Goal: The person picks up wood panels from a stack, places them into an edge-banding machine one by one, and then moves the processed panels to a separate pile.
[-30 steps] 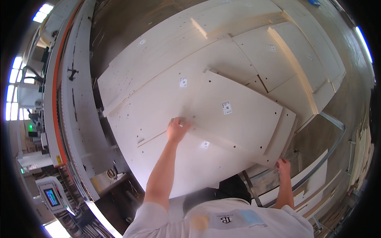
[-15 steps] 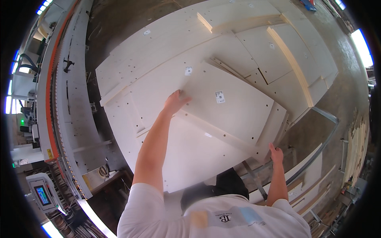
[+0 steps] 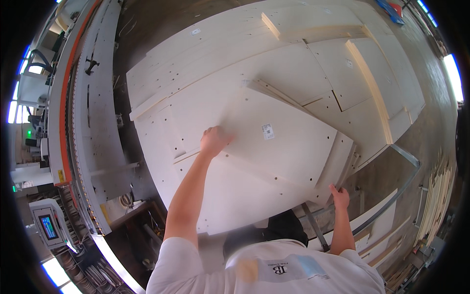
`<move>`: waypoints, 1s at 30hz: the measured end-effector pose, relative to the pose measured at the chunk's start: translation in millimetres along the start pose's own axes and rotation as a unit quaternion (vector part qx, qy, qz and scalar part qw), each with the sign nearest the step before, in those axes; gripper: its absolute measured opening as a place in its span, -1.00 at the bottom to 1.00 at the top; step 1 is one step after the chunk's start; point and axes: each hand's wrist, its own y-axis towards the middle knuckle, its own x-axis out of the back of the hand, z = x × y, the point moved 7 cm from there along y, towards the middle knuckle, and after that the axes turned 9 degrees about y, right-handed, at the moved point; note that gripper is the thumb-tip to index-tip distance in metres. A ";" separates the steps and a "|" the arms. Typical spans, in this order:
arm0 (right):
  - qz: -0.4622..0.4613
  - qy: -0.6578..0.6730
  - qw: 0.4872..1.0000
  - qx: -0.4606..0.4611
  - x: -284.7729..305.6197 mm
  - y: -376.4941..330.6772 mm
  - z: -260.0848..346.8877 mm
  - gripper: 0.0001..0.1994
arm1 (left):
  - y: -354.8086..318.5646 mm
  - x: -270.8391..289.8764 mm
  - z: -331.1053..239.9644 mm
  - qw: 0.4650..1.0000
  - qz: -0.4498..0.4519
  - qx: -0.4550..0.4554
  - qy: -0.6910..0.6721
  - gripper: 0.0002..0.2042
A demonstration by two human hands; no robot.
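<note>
A pale board panel [image 3: 289,142] with drilled holes and a small label lies slantwise on top of a stack of similar boards. My left hand [image 3: 214,142] is at its left corner, fingers curled and thumb over the top face. At the lower right, my right hand [image 3: 340,197] pinches the corner of a pale board [image 3: 333,171] that sticks out from under the top panel, thumb above and the other fingers mostly hidden. Close to my body, a wide pale board [image 3: 235,196] reaches out below the top panel.
More pale boards [image 3: 205,59] and narrow strips [image 3: 369,83] cover the far side of the stack. A long machine with an orange rail [image 3: 62,98] runs along the left, with a control screen [image 3: 48,227] near it. A metal frame bar [image 3: 387,203] and leaning boards [image 3: 435,206] stand at right.
The top panel has slid slightly left and toward me, partly covering a label on the board beneath. My left hand has moved with it, its fingers now more curled. My right hand keeps its corner.
</note>
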 end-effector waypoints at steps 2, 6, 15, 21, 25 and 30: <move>0.013 -0.047 0.999 -0.001 -9.0 -24.5 27.3 -0.39 | -17.7 -2.3 38.7 0.998 -0.055 0.016 -0.017 -0.41; 0.047 -0.062 0.997 0.016 -45.7 -56.3 38.2 -0.39 | -38.6 -18.9 138.3 0.993 -0.093 0.048 -0.049 -0.23; 0.112 -0.201 0.969 0.087 -125.2 -142.8 101.6 -0.31 | -98.0 -11.9 287.7 0.967 -0.239 0.083 -0.013 -0.36; 0.105 -0.097 0.946 0.290 -191.4 -212.6 178.2 -0.28 | -140.8 -21.6 294.8 0.929 -0.359 0.085 0.023 -0.52; 0.079 -0.150 0.942 0.288 -223.5 -244.8 183.1 -0.35 | -180.5 -50.1 286.5 0.920 -0.378 0.094 -0.045 -0.64; 0.206 -0.180 0.946 0.175 -211.6 -239.0 114.1 -0.46 | -252.2 -109.5 307.6 0.930 -0.296 0.173 -0.133 -0.50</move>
